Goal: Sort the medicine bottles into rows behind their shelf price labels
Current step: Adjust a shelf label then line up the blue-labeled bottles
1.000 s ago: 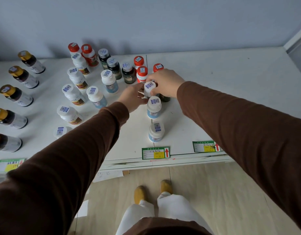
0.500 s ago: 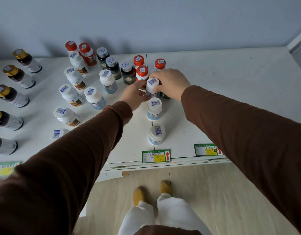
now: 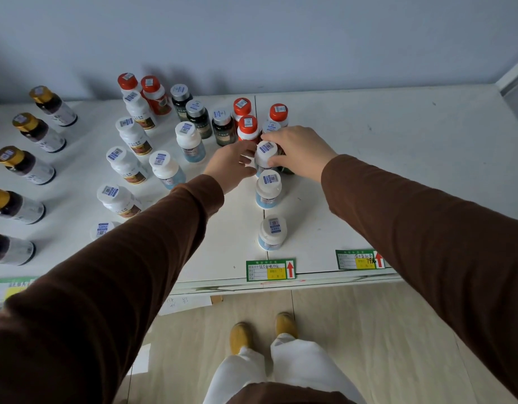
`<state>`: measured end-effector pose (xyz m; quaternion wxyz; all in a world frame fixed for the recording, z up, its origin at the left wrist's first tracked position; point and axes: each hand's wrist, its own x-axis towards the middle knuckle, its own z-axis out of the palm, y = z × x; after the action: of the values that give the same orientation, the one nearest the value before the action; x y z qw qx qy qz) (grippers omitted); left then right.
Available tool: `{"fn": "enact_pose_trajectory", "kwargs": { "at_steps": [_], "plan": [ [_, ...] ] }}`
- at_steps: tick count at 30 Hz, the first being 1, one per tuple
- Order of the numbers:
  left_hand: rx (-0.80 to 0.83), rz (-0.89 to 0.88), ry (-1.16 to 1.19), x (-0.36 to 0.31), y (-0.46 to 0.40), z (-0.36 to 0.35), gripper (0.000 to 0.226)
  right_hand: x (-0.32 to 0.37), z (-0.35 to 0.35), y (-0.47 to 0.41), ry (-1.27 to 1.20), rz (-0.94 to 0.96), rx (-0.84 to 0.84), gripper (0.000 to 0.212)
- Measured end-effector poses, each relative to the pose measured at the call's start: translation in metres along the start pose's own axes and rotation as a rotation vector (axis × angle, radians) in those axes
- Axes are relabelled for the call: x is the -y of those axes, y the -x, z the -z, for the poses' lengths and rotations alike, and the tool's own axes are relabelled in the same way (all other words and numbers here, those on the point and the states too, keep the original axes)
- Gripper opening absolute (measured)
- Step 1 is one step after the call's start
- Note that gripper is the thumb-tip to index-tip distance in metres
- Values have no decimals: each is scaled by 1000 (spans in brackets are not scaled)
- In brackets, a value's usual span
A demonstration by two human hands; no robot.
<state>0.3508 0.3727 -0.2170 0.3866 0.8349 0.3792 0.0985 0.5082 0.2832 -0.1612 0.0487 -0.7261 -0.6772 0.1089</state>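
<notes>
A white-capped bottle with a blue label [image 3: 266,154] stands third in a row behind the green price label [image 3: 270,270]. Two matching bottles, one at mid-shelf [image 3: 268,189] and one nearest the edge [image 3: 272,233], stand in front of it. My right hand [image 3: 298,150] curls round the third bottle from the right. My left hand [image 3: 231,163] touches its left side with curled fingers. A dark bottle is partly hidden under my right hand.
Red-capped bottles [image 3: 247,126], dark bottles with silver caps [image 3: 198,116], white bottles with brown labels [image 3: 133,135] and two loose blue-label bottles [image 3: 190,141] crowd the back left. Gold-capped bottles [image 3: 25,164] line the far left. A second price label [image 3: 359,259] sits at the right front edge.
Both hands shifted slightly back with the bottle between them; the bottle now stands in line behind the two others. The view has tilted a little.
</notes>
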Motion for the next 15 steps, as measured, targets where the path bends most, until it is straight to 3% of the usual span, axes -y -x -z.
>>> {"fn": "enact_pose_trajectory", "kwargs": {
  "at_steps": [8, 15],
  "plan": [
    [-9, -6, -31, 2, 4, 11, 51, -3, 8, 8, -147, -23, -52, 39],
    [-26, -16, -25, 0, 2, 12, 47, -8, 9, 3, -121, -2, -102, 39]
  ]
}}
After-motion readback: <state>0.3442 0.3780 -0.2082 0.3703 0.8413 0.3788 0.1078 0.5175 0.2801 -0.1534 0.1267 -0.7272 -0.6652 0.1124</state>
